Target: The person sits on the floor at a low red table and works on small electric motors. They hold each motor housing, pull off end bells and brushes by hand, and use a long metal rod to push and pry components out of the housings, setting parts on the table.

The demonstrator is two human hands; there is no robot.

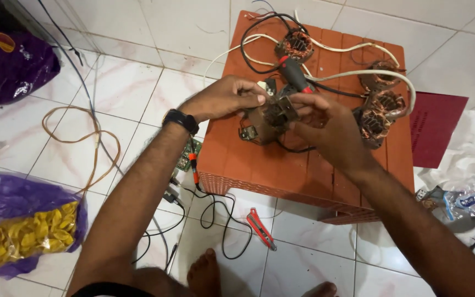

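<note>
Both hands work over the orange plastic stool (303, 165). Left hand (224, 98) pinches the small motor stator (270, 118) by its top edge; right hand (325, 124) closes round its side. Three more wound stators (383, 107) lie apart, untouched. Screwdriver (295, 72) rests behind; work looks mid-way.

Two bare hands, the left hand (224, 99) and the right hand (325, 124), share one small brown motor part (268, 118). Four copper-wound motor coils (295, 45) sit on one terracotta plastic stool (303, 170). One red-handled screwdriver (294, 73) lies there. On the floor: two purple plastic bags (6, 60), one red utility knife (261, 228), one green circuit board (185, 157).
</note>
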